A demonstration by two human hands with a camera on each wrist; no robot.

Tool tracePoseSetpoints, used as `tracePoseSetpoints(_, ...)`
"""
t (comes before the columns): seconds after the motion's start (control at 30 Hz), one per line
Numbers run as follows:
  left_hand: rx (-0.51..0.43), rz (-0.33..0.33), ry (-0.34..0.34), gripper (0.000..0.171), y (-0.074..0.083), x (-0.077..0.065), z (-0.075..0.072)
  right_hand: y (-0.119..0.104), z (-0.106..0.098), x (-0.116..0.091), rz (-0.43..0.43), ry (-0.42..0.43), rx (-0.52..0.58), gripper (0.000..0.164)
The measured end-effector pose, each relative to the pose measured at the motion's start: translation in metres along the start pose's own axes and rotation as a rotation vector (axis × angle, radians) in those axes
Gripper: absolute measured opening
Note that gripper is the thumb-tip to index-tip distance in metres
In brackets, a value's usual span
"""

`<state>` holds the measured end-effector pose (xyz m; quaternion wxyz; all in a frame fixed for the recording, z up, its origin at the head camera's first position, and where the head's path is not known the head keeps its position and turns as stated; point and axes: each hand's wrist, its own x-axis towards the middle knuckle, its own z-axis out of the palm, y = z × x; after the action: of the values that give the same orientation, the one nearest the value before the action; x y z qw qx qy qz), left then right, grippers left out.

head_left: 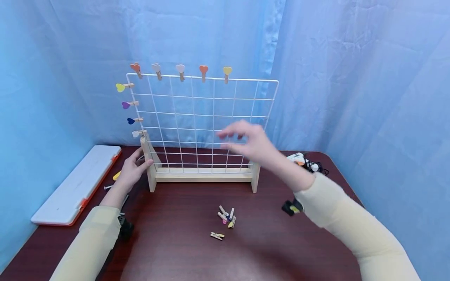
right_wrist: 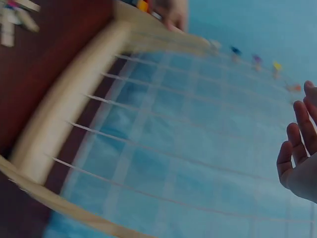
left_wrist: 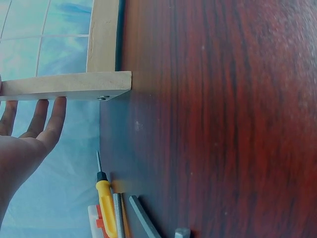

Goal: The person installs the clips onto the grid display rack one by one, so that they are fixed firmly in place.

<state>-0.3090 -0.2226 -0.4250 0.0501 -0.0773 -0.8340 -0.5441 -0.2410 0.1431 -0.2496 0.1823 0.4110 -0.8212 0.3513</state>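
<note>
Dark red-brown surface [head_left: 175, 257], wood-grained, fills the lower frame. Nearest on it, lower middle: one loose clip [head_left: 217, 235] lying by itself; just above it a small pile of clips [head_left: 231, 214], about four, overlapping, exact count hard to make out. These look like the part left over, none of them fixed to anything.

Left of centre: left hand [head_left: 135, 168] grips the side post of the wooden stand [head_left: 204, 177], thumb at the front, fingertips on the outer face; seems a steadying hold. Centre right: right hand [head_left: 249, 142], slightly blurred, raised in front of the wire grid [head_left: 195, 128]. Its grip is open, fingers loosely bent, no clip seen in it.

Grid stands upright in the stand, so assembly looks done. Nine heart clips attached. Left edge, a column [head_left: 125, 105] of four: yellow, purple, dark blue, white. Along the top, a row [head_left: 180, 69] of five: orange, white, white, orange, yellow. Right end of the top wire bare; no clips seen on the right edge either.

Judgement: well past halfway by clip count, provided the loose ones belong up there too.

Farthest back: pale blue curtain [head_left: 225, 35], across the upper frame.
</note>
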Motion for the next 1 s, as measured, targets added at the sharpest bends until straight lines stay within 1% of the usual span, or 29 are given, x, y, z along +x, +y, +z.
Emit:
tracePoseSetpoints(0.03,-0.003,0.004,-0.001,0.07,0.0,0.0,0.0,0.006,0.01,-0.012,0.0,-0.03,0.0,0.026)
tracePoseSetpoints(0.1,-0.008,0.008,0.0,0.068,0.001,-0.001,0.001,0.012,0.029,-0.037,0.0,-0.084,-0.009,0.028)
tracePoseSetpoints(0.2,-0.012,0.012,-0.002,0.068,0.001,-0.002,0.002,0.019,0.058,-0.073,-0.032,-0.143,-0.022,0.029)
tracePoseSetpoints(0.3,-0.009,0.006,-0.006,0.069,0.002,-0.003,0.003,0.026,0.088,-0.106,-0.088,-0.185,-0.046,0.029)
tracePoseSetpoints(0.4,-0.001,0.006,-0.011,0.07,0.002,-0.004,0.004,0.032,0.115,-0.136,-0.112,-0.255,-0.061,0.028)
tracePoseSetpoints(0.5,0.008,0.006,-0.007,0.069,0.002,-0.005,0.003,0.035,0.135,-0.157,-0.113,-0.339,-0.075,0.029)
tracePoseSetpoints(0.57,0.009,0.008,-0.007,0.069,0.001,-0.005,0.003,0.036,0.143,-0.165,-0.098,-0.385,-0.094,0.031)
tracePoseSetpoints(0.67,0.014,0.007,-0.007,0.069,-0.001,-0.003,0.002,0.035,0.148,-0.17,-0.086,-0.413,-0.111,0.03)
tracePoseSetpoints(0.9,0.013,0.002,0.001,0.068,-0.001,-0.001,0.0,0.033,0.149,-0.165,-0.128,-0.432,-0.175,0.011)
tracePoseSetpoints(1.0,0.009,0.005,-0.005,0.069,0.0,-0.002,0.0,0.032,0.147,-0.162,-0.143,-0.437,-0.196,0.008)
